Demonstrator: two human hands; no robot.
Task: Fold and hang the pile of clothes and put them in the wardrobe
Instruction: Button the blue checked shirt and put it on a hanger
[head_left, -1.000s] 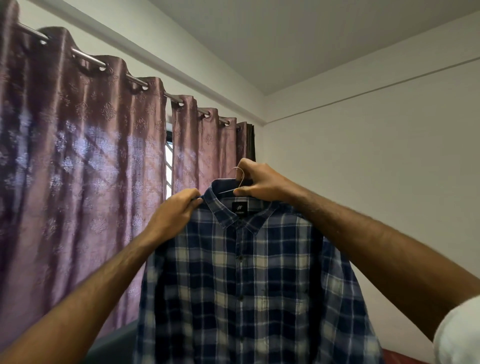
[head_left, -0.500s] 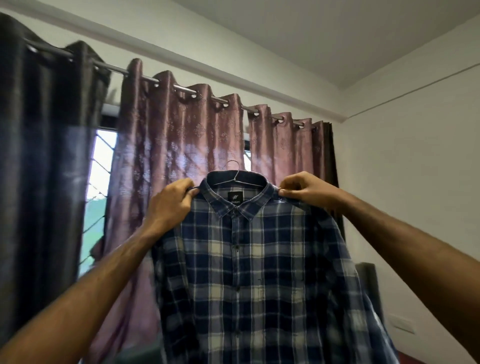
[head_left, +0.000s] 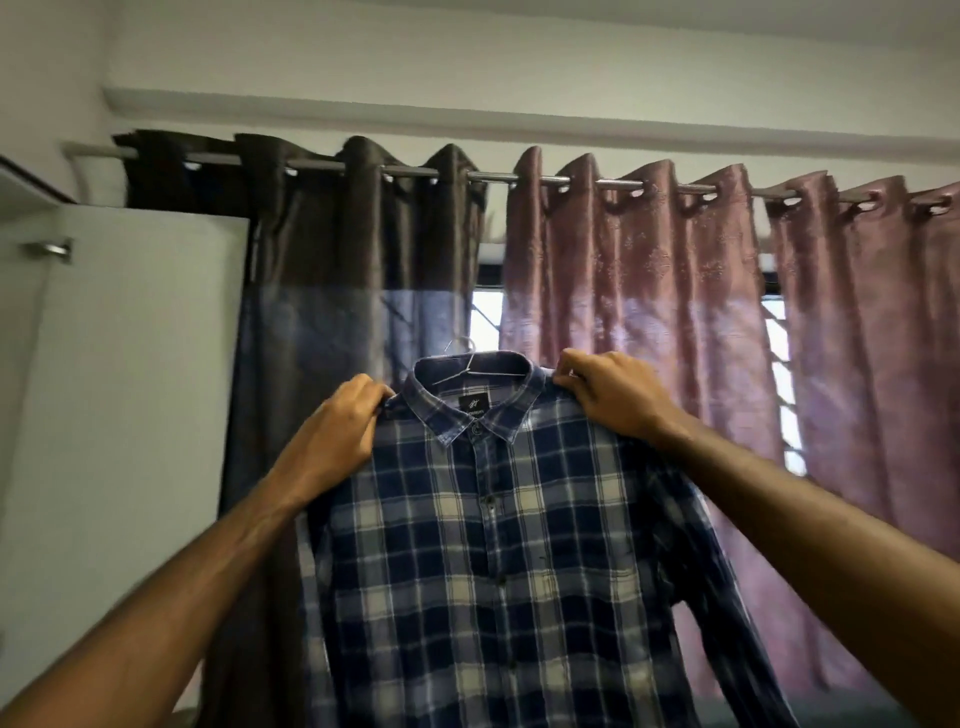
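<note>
The left hand (head_left: 332, 441) pinches the left shoulder of the blue and white checked cotton shirt (head_left: 498, 561) with curled fingers, and the right hand (head_left: 610, 392) pinches the right shoulder in the same way. The shirt hangs upright on a thin metal wire hanger (head_left: 470, 364), in front of the dark brown curtain (head_left: 332, 270) and the mauve patterned curtain (head_left: 649, 291). The hanger's hook is blurred and its arms probably lie inside the collar. The shirt's hem is cut off below. A white wardrobe door (head_left: 130, 389) stands at the left.
</note>
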